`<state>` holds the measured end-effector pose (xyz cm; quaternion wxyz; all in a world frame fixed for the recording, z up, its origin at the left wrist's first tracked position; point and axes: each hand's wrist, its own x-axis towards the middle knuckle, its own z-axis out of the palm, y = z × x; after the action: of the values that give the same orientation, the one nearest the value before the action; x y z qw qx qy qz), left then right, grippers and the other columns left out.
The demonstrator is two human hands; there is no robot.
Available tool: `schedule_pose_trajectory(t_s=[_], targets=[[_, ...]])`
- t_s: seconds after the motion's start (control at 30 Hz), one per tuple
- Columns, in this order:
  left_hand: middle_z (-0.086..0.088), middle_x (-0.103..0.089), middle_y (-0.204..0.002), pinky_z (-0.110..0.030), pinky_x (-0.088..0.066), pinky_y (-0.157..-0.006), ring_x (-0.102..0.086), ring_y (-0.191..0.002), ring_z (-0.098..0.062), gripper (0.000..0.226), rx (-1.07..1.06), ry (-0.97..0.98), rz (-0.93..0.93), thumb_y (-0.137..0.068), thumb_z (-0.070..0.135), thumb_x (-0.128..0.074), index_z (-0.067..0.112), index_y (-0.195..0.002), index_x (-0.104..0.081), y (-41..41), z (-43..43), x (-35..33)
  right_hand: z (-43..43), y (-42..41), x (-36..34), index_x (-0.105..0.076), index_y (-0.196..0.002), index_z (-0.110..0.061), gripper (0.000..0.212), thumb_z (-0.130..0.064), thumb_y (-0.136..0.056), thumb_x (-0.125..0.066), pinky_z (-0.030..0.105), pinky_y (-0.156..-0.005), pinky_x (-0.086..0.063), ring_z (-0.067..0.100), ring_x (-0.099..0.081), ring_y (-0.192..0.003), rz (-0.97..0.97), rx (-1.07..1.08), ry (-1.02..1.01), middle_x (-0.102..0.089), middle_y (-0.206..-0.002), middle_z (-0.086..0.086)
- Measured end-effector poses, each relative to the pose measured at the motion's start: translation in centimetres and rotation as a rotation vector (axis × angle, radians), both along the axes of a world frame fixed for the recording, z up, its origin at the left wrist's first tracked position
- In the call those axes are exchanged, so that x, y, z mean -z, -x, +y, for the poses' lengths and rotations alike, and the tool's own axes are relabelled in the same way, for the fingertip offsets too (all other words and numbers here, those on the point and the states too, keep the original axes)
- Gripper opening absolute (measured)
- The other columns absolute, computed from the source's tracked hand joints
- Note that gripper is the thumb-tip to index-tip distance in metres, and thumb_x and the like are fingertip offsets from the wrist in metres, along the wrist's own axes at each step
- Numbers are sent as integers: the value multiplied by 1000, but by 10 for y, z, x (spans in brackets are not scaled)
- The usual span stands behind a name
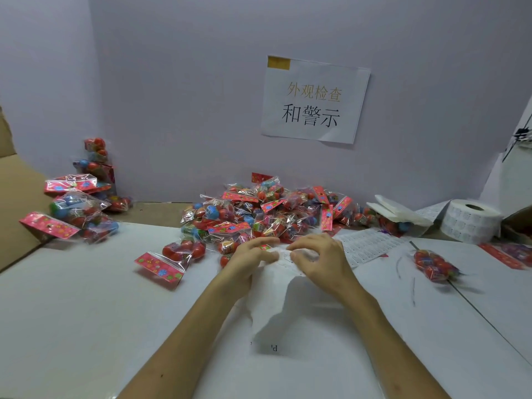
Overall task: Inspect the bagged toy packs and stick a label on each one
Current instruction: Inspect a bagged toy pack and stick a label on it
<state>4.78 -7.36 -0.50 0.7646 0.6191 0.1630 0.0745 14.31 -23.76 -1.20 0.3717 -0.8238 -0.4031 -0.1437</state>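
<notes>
A big heap of bagged toy packs (259, 214), clear bags of red and blue balls with pink header cards, lies at the table's middle back. In front of it my left hand (250, 257) and my right hand (319, 260) meet over a white label backing sheet (273, 306). Both hands pinch the sheet's upper edge with curled fingers. The sheet hangs down toward me, crumpled and lifted off the table. One pack (172, 254) lies to the left of my hands, and another (434, 264) lies apart at the right.
A smaller pile of packs (74, 208) sits at the left beside a cardboard box (17, 203). A roll of white labels (472, 220) stands at the right, with a strip of labels (371, 246) running from it. A paper sign (313, 102) hangs on the back wall.
</notes>
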Motion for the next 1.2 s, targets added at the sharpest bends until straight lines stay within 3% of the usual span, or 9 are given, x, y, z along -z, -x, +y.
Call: schedule_pose_trajectory(t_s=[0.17, 0.23, 0.5, 0.67, 0.8, 0.93, 1.0, 1.1, 1.2], targets=[[-13, -71, -113, -25, -57, -57, -75, -81, -20, 39, 17, 187, 7, -92, -5, -62, 16, -125, -68, 0, 2, -2, 3, 4, 1, -77, -112, -30, 22, -31, -94, -64, 35, -101, -26, 7, -45, -107, -182, 31, 55, -65, -112, -12], [-10, -71, -114, -25, -57, -57, -71, -90, -20, 38, 20, 216, 15, -94, -3, -61, 16, -127, -67, 0, 1, -2, 6, 8, -2, -78, -109, -28, 24, -32, -91, -64, 36, -100, -26, 12, -47, -112, -250, 44, 47, -65, -113, -9], [-8, -64, -128, -35, -50, -93, -56, -120, -22, 33, 14, 163, 20, -96, 8, -65, 19, -126, -68, -3, 0, 2, 3, 17, -8, -81, -99, -25, 15, -19, -85, -80, 38, -90, -40, 16, -61, -91, -329, 29, -24, -72, -90, -9], [-13, -68, -123, -34, -54, -82, -62, -113, -24, 29, -11, 191, -10, -98, 3, -61, 15, -123, -68, -2, -2, 0, 6, 20, -9, -81, -91, -22, 13, -14, -81, -83, 39, -89, -41, 18, -61, -92, -336, 20, -62, -72, -92, -6], [-22, -71, -115, -34, -61, -71, -71, -97, -29, 27, -24, 346, -72, -101, -3, -52, 6, -123, -64, 0, -4, -4, 5, 17, -10, -78, -106, -22, 17, -21, -89, -75, 35, -92, -48, 11, -61, -98, -156, -20, -123, -71, -101, -11], [-20, -71, -115, -36, -63, -69, -71, -96, -30, 25, -9, 302, -93, -103, 4, -51, 10, -123, -65, 3, -6, -7, 1, 15, -9, -76, -111, -21, 20, -25, -91, -74, 29, -86, -53, 7, -62, -99, -71, -38, -137, -66, -102, -17], [-18, -70, -118, -41, -63, -81, -70, -102, -31, 24, -2, 218, -111, -104, 11, -54, 14, -124, -67, 2, -6, -6, 1, 14, -8, -76, -113, -22, 22, -28, -92, -73, 25, -85, -50, 6, -61, -100, -23, -43, -119, -64, -102, -19], [-8, -68, -128, -50, -46, -110, -61, -123, -29, 33, -4, 61, -127, -92, 32, -71, 22, -123, -70, 2, -5, -5, 1, 13, -7, -77, -111, -21, 22, -30, -91, -74, 22, -84, -46, 5, -60, -99, 15, -49, -86, -64, -101, -16], [-7, -71, -124, -49, -48, -108, -64, -119, -30, 50, 36, -19, -130, -71, 30, -86, 28, -119, -72, 2, -5, -5, -1, 13, -8, -78, -107, -21, 21, -27, -87, -80, 24, -85, -48, 9, -61, -99, -10, -44, -112, -67, -99, -12]])
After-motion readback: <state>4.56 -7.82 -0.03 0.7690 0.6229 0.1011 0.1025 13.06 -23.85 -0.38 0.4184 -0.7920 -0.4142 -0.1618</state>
